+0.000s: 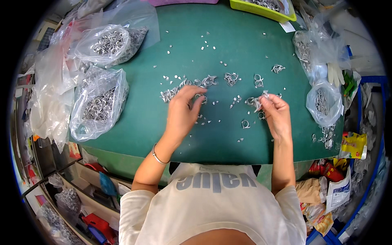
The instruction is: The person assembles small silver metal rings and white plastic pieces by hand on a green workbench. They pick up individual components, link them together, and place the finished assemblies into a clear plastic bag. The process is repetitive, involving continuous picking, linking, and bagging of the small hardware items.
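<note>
On a green table top lie small silver metal rings, loose and in little clusters. My right hand [277, 116] pinches a small bunch of silver rings [255, 103] between thumb and fingertips, just above the table. My left hand [182, 112] is bent over a heap of silver rings [168, 95], with its thumb and forefinger apart. One ring [203, 98] is by the left thumb tip; whether they touch I cannot tell. Beyond the hands lie a clump of rings [231, 79] and a linked pair [258, 81]. A single ring [245, 124] rests between the hands, nearer me.
Clear plastic bags of rings stand at the left [100, 104], far left [110, 44] and right [322, 102]. A yellow-green tray [265, 14] and a purple tray [183, 2] sit at the far edge. Tiny silver bits [234, 100] are scattered about the middle.
</note>
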`<action>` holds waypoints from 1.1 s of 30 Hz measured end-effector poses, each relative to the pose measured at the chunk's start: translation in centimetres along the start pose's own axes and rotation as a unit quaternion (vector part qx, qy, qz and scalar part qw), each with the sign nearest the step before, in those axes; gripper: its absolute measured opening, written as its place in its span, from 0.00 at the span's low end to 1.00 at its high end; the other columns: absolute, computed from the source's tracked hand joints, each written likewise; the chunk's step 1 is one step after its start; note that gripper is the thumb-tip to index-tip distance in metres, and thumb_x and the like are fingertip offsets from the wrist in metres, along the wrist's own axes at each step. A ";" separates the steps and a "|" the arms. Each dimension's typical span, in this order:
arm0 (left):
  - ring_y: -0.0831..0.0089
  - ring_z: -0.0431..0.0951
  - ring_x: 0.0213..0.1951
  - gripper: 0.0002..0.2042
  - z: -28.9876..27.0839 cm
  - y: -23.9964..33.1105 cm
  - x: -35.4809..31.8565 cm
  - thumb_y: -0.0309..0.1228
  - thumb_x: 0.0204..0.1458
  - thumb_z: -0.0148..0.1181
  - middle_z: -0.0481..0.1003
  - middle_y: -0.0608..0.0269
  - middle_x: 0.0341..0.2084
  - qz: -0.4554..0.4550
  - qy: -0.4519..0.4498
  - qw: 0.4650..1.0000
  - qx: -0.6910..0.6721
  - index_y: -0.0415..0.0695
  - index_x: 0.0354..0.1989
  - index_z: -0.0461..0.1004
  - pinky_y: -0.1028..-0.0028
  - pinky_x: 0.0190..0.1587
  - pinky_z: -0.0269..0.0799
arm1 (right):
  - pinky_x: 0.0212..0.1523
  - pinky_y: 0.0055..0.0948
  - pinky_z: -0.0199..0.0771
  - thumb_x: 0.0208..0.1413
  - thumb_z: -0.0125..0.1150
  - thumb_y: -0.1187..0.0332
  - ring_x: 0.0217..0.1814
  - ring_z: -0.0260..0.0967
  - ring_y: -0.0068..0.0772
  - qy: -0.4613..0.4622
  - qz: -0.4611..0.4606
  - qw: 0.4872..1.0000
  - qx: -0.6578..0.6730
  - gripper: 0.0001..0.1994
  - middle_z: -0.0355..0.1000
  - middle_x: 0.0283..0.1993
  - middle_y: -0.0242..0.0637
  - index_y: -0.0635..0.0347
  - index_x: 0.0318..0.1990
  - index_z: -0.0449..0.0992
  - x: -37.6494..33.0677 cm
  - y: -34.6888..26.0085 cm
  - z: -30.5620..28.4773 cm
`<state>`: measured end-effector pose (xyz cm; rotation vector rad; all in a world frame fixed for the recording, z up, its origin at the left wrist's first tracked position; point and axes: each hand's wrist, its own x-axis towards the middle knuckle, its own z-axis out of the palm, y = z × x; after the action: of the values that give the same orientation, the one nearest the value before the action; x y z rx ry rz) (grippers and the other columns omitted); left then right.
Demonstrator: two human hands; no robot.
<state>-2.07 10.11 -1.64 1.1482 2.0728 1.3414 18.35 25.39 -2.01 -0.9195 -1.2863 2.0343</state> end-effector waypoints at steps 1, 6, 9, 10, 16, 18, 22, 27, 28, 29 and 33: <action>0.85 0.58 0.16 0.13 0.1 0.4 -0.2 0.20 0.44 0.62 0.73 0.69 0.30 -0.031 -0.035 0.998 -0.043 0.43 0.41 0.74 0.81 0.20 0.59 | 0.38 0.22 0.70 0.53 0.59 0.76 0.33 0.70 0.22 -0.018 0.008 1.000 0.008 0.06 0.75 0.34 0.36 0.67 0.37 0.76 -0.2 0.0 0.3; 0.88 0.57 0.18 0.19 2.1 3.7 -2.0 0.23 0.42 0.66 0.73 0.72 0.30 -0.076 -0.141 0.976 -0.147 0.44 0.46 0.73 0.85 0.20 0.55 | 0.37 0.20 0.70 0.52 0.58 0.79 0.35 0.71 0.22 -0.066 0.008 0.998 0.009 0.06 0.75 0.35 0.37 0.68 0.38 0.75 -1.5 0.5 2.7; 0.87 0.56 0.17 0.17 3.5 3.1 -2.5 0.24 0.43 0.65 0.74 0.71 0.30 0.023 -0.095 0.990 -0.102 0.43 0.43 0.74 0.84 0.19 0.54 | 0.35 0.18 0.70 0.51 0.58 0.81 0.37 0.71 0.21 -0.092 -0.005 0.993 -0.071 0.07 0.75 0.35 0.37 0.68 0.38 0.75 -2.1 0.3 3.6; 0.88 0.56 0.17 0.16 3.6 2.8 -2.6 0.23 0.43 0.64 0.74 0.71 0.31 0.007 -0.097 0.988 -0.120 0.43 0.43 0.74 0.84 0.19 0.54 | 0.35 0.18 0.70 0.51 0.58 0.81 0.37 0.71 0.21 -0.086 -0.010 0.994 -0.063 0.06 0.74 0.35 0.37 0.68 0.38 0.75 -2.2 0.6 3.6; 0.91 0.60 0.18 0.13 3.5 2.7 -2.8 0.21 0.48 0.58 0.75 0.70 0.33 -0.145 -0.104 0.944 -0.278 0.40 0.44 0.73 0.86 0.20 0.56 | 0.36 0.20 0.71 0.52 0.58 0.80 0.37 0.71 0.21 -0.047 -0.015 0.999 -0.022 0.06 0.74 0.33 0.36 0.69 0.38 0.75 -2.3 0.9 3.8; 0.94 0.62 0.19 0.14 3.4 2.5 -3.1 0.20 0.50 0.57 0.76 0.69 0.36 -0.139 -0.115 0.949 -0.259 0.40 0.46 0.73 0.88 0.20 0.55 | 0.38 0.20 0.72 0.53 0.57 0.80 0.37 0.71 0.21 -0.048 -0.021 0.998 0.024 0.05 0.74 0.33 0.36 0.69 0.38 0.75 -2.3 1.1 3.6; 0.93 0.61 0.19 0.16 3.1 3.5 -3.2 0.20 0.51 0.54 0.76 0.67 0.36 -0.107 -0.102 0.943 -0.300 0.40 0.50 0.70 0.87 0.19 0.55 | 0.40 0.21 0.72 0.54 0.56 0.79 0.38 0.71 0.21 -0.017 -0.064 0.995 -0.076 0.06 0.74 0.36 0.37 0.69 0.38 0.75 -2.6 1.2 4.2; 0.86 0.59 0.16 0.13 3.0 3.1 -2.9 0.26 0.55 0.50 0.75 0.62 0.30 -0.225 -0.103 0.833 -0.495 0.39 0.48 0.70 0.84 0.16 0.54 | 0.39 0.20 0.71 0.55 0.56 0.77 0.38 0.70 0.20 -0.013 -0.062 0.993 -0.101 0.06 0.73 0.40 0.37 0.68 0.39 0.75 -2.7 1.4 4.2; 0.84 0.58 0.16 0.12 2.8 2.7 -2.8 0.28 0.56 0.49 0.74 0.60 0.29 -0.263 -0.108 0.777 -0.562 0.39 0.47 0.70 0.84 0.16 0.54 | 0.38 0.20 0.70 0.55 0.56 0.77 0.37 0.69 0.20 -0.012 -0.068 0.991 -0.113 0.06 0.73 0.40 0.36 0.68 0.39 0.75 -2.7 1.4 4.1; 0.83 0.58 0.16 0.12 2.4 2.1 -2.9 0.29 0.57 0.48 0.73 0.59 0.28 -0.299 -0.111 0.713 -0.624 0.39 0.46 0.71 0.83 0.16 0.54 | 0.37 0.19 0.70 0.55 0.56 0.77 0.36 0.69 0.19 -0.012 -0.073 0.990 -0.124 0.06 0.73 0.39 0.35 0.68 0.38 0.75 -2.7 1.5 4.0; 0.80 0.59 0.16 0.12 2.6 -0.2 -3.7 0.33 0.58 0.48 0.70 0.59 0.24 -0.326 -0.138 0.619 -0.701 0.37 0.42 0.71 0.83 0.15 0.53 | 0.33 0.17 0.66 0.55 0.57 0.75 0.31 0.66 0.16 0.022 -0.129 0.969 -0.208 0.06 0.73 0.37 0.33 0.69 0.37 0.75 -1.9 2.3 2.8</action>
<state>1.78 8.50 -3.29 -0.1490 0.5131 1.5634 17.12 21.58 -2.75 -0.9125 -1.7464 1.5653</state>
